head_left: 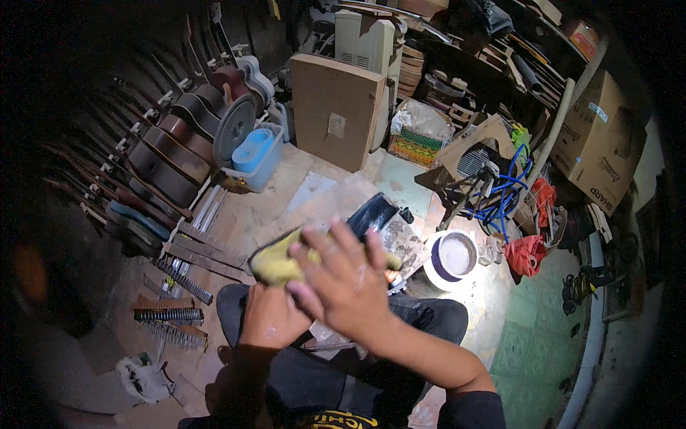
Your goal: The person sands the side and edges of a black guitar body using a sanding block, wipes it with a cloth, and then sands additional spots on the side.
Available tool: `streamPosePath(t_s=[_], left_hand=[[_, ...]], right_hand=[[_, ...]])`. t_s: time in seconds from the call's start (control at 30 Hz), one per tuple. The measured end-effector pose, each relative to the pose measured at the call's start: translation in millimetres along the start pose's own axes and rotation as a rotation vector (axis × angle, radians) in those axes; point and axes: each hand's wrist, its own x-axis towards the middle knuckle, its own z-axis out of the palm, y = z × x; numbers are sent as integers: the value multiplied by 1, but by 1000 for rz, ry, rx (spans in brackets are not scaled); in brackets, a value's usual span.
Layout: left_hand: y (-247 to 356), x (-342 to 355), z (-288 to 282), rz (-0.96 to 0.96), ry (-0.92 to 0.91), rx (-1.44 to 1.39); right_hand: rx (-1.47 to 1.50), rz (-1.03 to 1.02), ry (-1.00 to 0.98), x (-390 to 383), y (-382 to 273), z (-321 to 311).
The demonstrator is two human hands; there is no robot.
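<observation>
My left hand is closed in front of my lap, its fingers hidden behind a dull yellow, cloth-like piece. My right hand crosses over it from the right, fingers spread across the piece and slightly blurred, the thumb beside the left hand. A yellow end also shows past the right fingers. Just beyond lies a glossy black thing on a stained, pale board. To the right stands a round bucket with pale contents, under bright light.
Guitars hang in a row on the left. Clamps and combed strips lie on the floor below them. A blue tub and a large cardboard panel stand farther back. Blue hose, a red bag and cartons crowd the right.
</observation>
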Motion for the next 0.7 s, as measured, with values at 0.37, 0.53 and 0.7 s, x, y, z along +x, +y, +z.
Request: streamPosePath(t_s=[0.37,0.53,0.7], left_hand=[[-27,-23,-7,163,77,-210],[-28,-19,-13,133,100,-184],[-35,-33,-14,88,102,-190]], right_hand=[[763,369,-83,37,81,-16],[1006,532,-27,42,81,7],[1032,862,-143,-4,137,79]])
